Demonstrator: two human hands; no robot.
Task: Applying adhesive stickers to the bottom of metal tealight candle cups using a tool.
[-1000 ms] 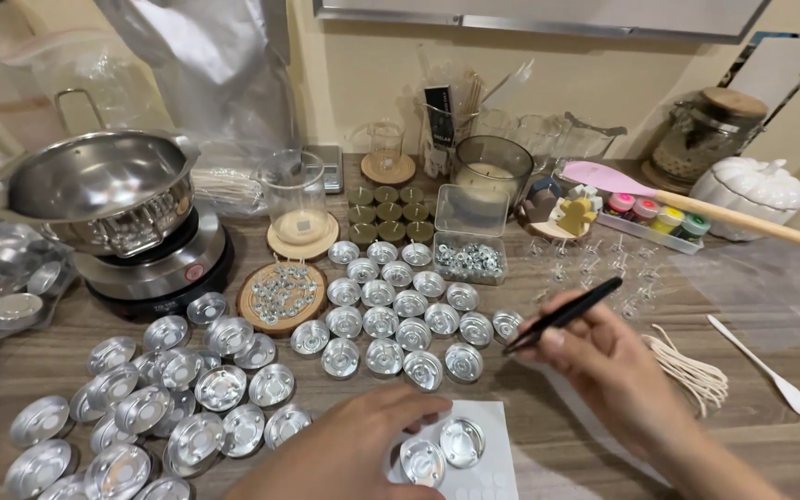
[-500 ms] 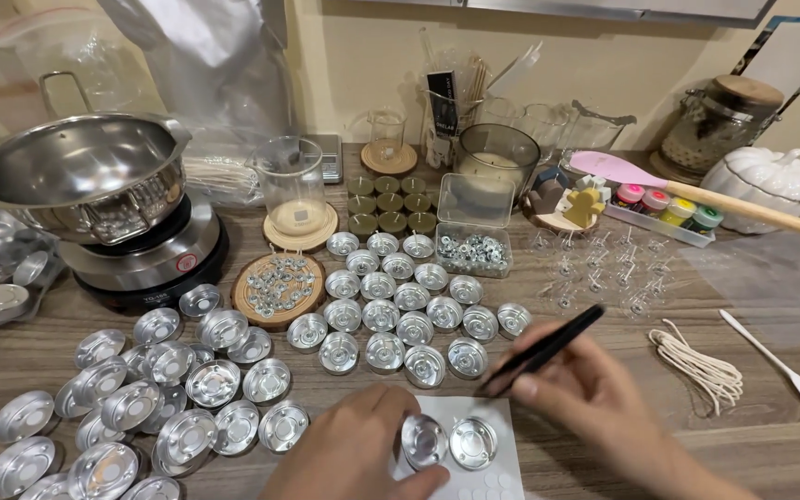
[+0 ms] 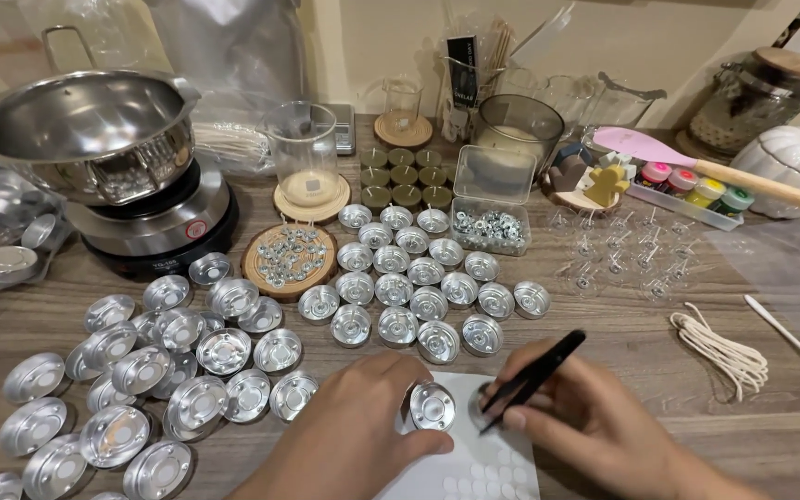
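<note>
A small metal cup point(image 3: 432, 406) sits on the white sheet point(image 3: 474, 463), tipped up and pinched between the left hand's point(image 3: 358, 435) thumb and fingers. At three o'clock of it, the right hand point(image 3: 594, 426) clamps black tweezers point(image 3: 531, 378), tip down on the sheet. At twelve o'clock stand rows of cups point(image 3: 414, 278); at nine o'clock lies a loose pile of cups point(image 3: 141, 370).

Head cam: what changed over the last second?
The right hand lowered the black tweezers tip-down onto the white sheet. The left hand closed on one tealight cup; the second cup is now hidden behind the tweezers. The rows of cups and the pot stayed put.
</note>
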